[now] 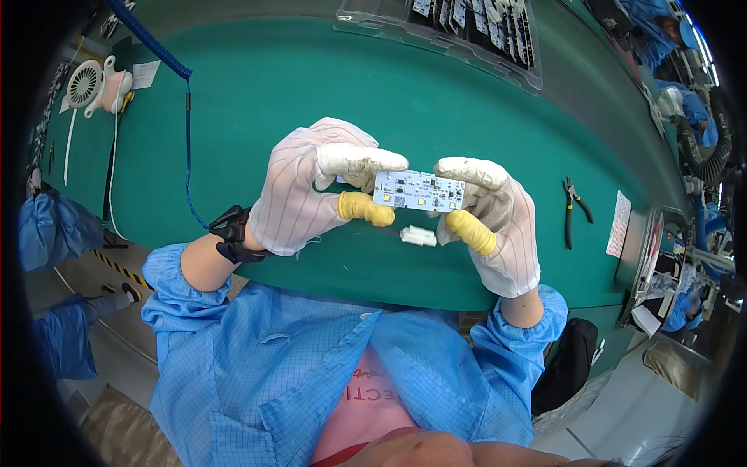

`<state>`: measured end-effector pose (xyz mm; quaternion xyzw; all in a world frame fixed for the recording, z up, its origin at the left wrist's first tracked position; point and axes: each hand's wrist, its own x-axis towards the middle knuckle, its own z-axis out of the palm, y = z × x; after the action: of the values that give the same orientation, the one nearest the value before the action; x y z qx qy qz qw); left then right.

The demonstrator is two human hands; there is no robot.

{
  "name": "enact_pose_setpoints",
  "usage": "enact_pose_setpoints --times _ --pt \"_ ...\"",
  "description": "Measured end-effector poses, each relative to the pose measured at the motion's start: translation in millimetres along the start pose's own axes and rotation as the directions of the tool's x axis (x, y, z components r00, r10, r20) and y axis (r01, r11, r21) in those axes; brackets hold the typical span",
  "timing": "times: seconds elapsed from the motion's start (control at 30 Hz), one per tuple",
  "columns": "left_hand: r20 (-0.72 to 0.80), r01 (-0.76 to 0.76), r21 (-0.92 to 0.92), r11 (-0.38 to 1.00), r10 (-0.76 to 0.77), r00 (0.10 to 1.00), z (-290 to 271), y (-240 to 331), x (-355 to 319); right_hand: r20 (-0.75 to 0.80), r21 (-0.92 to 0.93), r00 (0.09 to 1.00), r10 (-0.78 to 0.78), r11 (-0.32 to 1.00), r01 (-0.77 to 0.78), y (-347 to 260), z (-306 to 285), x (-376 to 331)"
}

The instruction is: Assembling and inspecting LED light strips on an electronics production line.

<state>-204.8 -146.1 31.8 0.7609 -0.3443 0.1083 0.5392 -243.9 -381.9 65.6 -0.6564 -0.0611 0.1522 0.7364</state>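
Observation:
A small white circuit board with yellow LEDs and dark chips is held level above the green mat. My left hand, in a striped white glove with a yellow finger cot, pinches its left end. The right end is gripped by my right hand, gloved the same way, with a yellow cot near the lower corner. Just under the board shows a small white connector-like piece; a thin lead runs from it toward my left hand. Whether it rests on the mat or hangs, I cannot tell. A black wrist strap circles my left wrist.
Black-handled pliers lie on the green mat to the right, beside a printed sheet. A clear tray of boards stands at the back. A blue coiled cord crosses the left side, near a small fan.

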Motion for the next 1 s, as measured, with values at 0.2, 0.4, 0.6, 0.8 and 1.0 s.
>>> enact_pose_setpoints --times 0.2,0.4,0.6,0.8,1.0 --pt "0.027 0.007 -0.006 1.0 -0.007 1.0 -0.5 -0.9 1.0 0.018 0.06 0.999 0.027 0.998 -0.028 -1.7 1.0 0.4" --pt "0.061 0.121 -0.064 0.991 -0.118 0.991 1.8 1.3 1.6 -0.001 -0.027 1.0 -0.009 1.0 0.009 -1.5 0.1 -0.5" --pt "0.011 0.13 -0.054 0.99 -0.13 0.991 1.8 4.7 5.0 0.022 -0.108 1.0 -0.016 0.994 0.019 -7.9 0.0 1.6" --pt "-0.017 0.035 -0.013 0.999 -0.035 0.999 2.8 3.3 4.5 0.03 -0.154 1.0 -0.007 0.988 0.011 -7.4 -4.3 0.6" --pt "-0.043 -0.04 0.017 0.999 0.041 0.998 3.9 -1.2 4.2 -0.002 -0.072 0.999 -0.043 0.997 0.043 -3.4 -3.1 -0.9"
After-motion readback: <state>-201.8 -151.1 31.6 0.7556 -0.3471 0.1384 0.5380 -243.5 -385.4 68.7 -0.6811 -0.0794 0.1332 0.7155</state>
